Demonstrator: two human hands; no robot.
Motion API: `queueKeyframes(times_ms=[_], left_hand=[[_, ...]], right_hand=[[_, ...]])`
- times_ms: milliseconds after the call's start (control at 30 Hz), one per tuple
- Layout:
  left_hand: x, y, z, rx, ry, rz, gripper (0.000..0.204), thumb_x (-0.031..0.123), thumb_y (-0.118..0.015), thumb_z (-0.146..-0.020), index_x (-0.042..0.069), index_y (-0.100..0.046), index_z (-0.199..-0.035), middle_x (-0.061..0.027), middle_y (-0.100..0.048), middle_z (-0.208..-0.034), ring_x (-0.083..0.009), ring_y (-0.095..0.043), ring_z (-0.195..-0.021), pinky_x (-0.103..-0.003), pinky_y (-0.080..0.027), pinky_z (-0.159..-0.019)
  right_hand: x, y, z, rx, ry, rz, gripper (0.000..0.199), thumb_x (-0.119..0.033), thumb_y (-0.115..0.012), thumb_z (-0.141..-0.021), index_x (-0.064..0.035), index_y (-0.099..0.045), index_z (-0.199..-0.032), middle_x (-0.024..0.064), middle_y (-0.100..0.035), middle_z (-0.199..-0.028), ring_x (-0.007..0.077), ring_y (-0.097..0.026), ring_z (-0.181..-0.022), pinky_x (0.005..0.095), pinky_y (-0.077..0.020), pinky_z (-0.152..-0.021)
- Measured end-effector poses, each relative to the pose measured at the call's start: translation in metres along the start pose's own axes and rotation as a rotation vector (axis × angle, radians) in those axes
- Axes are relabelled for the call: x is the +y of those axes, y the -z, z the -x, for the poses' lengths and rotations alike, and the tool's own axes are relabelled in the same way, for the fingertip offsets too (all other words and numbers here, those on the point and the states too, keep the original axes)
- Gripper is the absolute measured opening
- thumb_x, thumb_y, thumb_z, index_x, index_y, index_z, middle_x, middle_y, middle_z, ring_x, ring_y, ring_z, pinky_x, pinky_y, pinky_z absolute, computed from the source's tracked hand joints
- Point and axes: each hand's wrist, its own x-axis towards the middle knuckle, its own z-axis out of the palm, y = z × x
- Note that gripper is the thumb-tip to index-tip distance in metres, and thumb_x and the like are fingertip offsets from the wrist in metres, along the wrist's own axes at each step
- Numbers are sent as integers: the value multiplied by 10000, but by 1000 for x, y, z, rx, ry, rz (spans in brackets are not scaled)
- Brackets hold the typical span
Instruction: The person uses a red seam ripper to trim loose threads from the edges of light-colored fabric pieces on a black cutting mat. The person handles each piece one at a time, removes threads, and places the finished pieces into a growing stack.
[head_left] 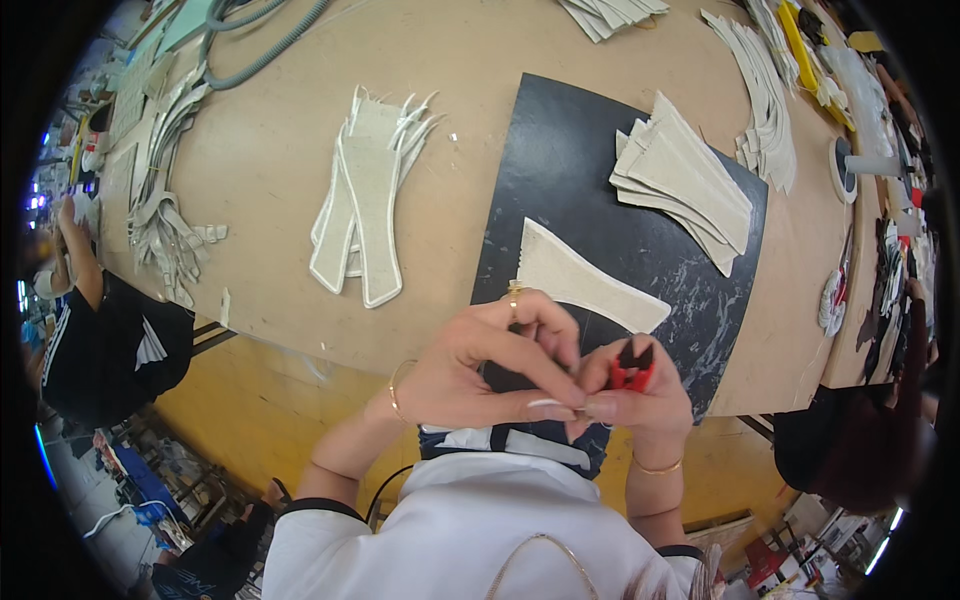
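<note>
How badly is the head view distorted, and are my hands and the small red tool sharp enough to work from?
Head view: strong fisheye, the wooden table edge bows and the corners are black. Lighting is even, with soft glare on the black mat. The left hand, right hand and red tool are in focus; the fingertips are slightly soft.

The left hand (480, 365) and right hand (640, 395) meet fingertip to fingertip at the table's (270, 180) near edge, snips (632, 368) in the right. Just beyond them a single fabric piece (580, 280) lies on the mat (570, 180); farther beyond, rightward, a stack of pieces (685, 180); left, trimmed strips (365, 200)
</note>
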Motion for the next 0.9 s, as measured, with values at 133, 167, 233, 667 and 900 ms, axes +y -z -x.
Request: queueKeyframes(times_ms=[133, 167, 233, 667, 900], left_hand=[[-21, -11, -8, -142, 9, -612, 514, 275, -715, -862, 63, -576, -1310, -140, -523, -1377, -337, -475, -1284, -465, -364, -1066], [-28, -22, -7, -177, 20, -873, 576, 318, -693, -875, 61, -527, -1363, -148, -467, -1438, -346, -427, -1332, -482, -333, -1092], [-35, -38, 3, -329, 169, -1158, 697, 430, -612, -901, 74, -406, -1464, -151, -277, -1582, -342, -248, -1460, -513, -209, -1167], [-12, -30, 36, 382, 440, 394, 202, 106, -618, -964, 20, -686, -1134, -35, -666, -1057, -67, -526, -797, -231, -442, -729], [-11, -11, 29, 393, 431, 591, 183, 90, -680, -928, 15, -684, -1095, -24, -635, -1004, -74, -546, -831, -221, -455, -791]], right_hand=[[-13, 8, 38, 248, 99, 225, 60, 1, -664, -836, 58, -647, -848, 124, -679, -760, 152, -649, -663, 231, -475, -592], [-16, 9, 47, 315, 109, 326, 59, 1, -658, -841, 56, -645, -856, 111, -672, -746, 143, -646, -652, 226, -475, -583], [-22, 11, 60, 429, 169, 488, 57, 2, -648, -850, 54, -640, -872, 85, -659, -719, 127, -640, -632, 218, -476, -565], [-3, -8, 1, 146, 75, 1038, 242, -31, -711, -740, -19, -644, -972, 102, -606, -693, 255, -603, -615, 299, -472, -575], [1, -10, -10, 170, 51, 1033, 217, -54, -720, -756, -17, -639, -954, 110, -576, -669, 267, -565, -571, 316, -458, -555]])
